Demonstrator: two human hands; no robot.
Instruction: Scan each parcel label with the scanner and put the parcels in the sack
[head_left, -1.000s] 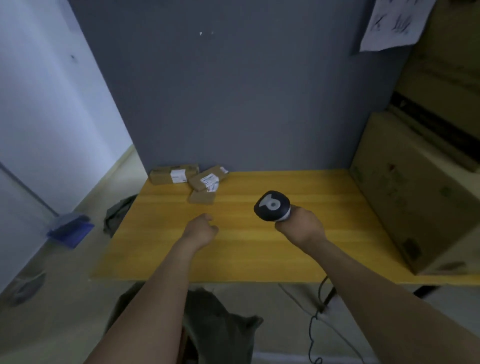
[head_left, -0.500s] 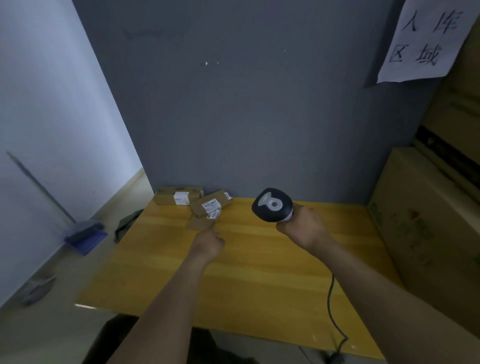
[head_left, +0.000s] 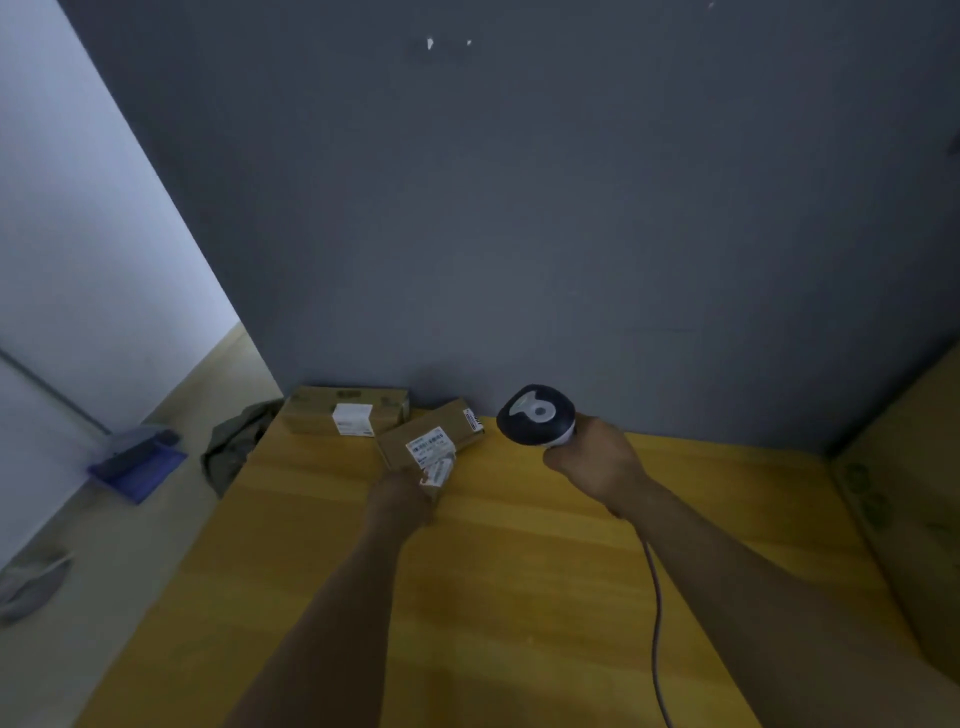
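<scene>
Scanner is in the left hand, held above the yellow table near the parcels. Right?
No. The scanner is in the right hand, as the head view shows; the left hand is at a small parcel. The rest holds.

Place: parcel-handling corner of a storeroom or small depot.
Work surface: plain yellow wooden tabletop (head_left: 519, 597), set against a bare grey wall (head_left: 519, 208).
Goods: brown cardboard parcels (head_left: 314, 415) with white printed labels, grouped at the far left corner of the tabletop.
Equipment: handheld scanner (head_left: 535, 415), with its cable (head_left: 655, 597) running toward the near edge.
Stock: large cardboard carton (head_left: 914, 519) at the right edge.
Floor: blue dustpan (head_left: 137, 462) and crumpled olive fabric (head_left: 234, 447) beyond the left edge.
</scene>
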